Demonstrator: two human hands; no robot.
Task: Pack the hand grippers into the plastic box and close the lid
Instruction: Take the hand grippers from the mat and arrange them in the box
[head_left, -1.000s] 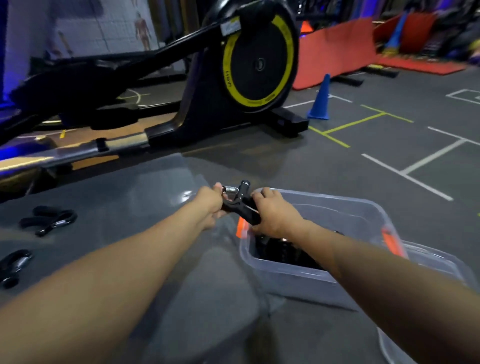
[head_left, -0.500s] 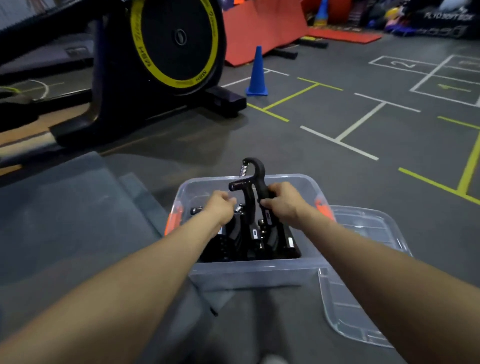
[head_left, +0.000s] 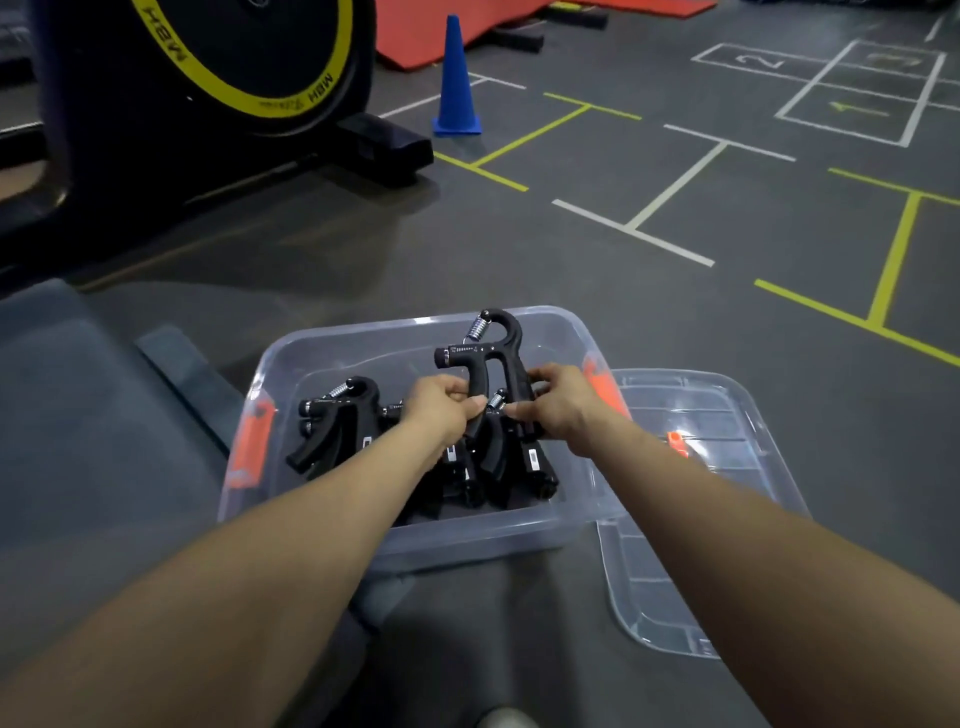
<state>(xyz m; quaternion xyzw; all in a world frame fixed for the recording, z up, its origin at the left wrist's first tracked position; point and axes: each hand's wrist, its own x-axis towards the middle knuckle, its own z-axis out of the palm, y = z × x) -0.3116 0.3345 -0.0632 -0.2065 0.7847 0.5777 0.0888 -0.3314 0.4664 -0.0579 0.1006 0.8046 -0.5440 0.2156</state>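
Both hands over the open plastic box (head_left: 415, 535), which sits on the grey floor. Left hand (head_left: 439, 410) has its fingers curled round the left handle of a black hand gripper (head_left: 488, 353); right hand (head_left: 558, 402) has its fingers wrapped round the right handle of the same one. Both holds look closed tight on the handles. The gripper stands upright, spring and curved top uppermost, rising above the box rim; its lower ends sit among the others inside.

Packed grippers (head_left: 337, 421) already in the box: several black ones, standing close together, one group at the left side, more below and between the hands. Exact count cannot be told.

Box is clear plastic with an orange latch (head_left: 249, 441) on its left end and another behind the right hand. Lid (head_left: 675, 613) is off, lying flat on the floor just beside the box on the right, its edge touching or tucked under the box side.

Beyond: blue cone (head_left: 456, 83), exercise machine with yellow-ringed wheel (head_left: 234, 57), painted floor lines
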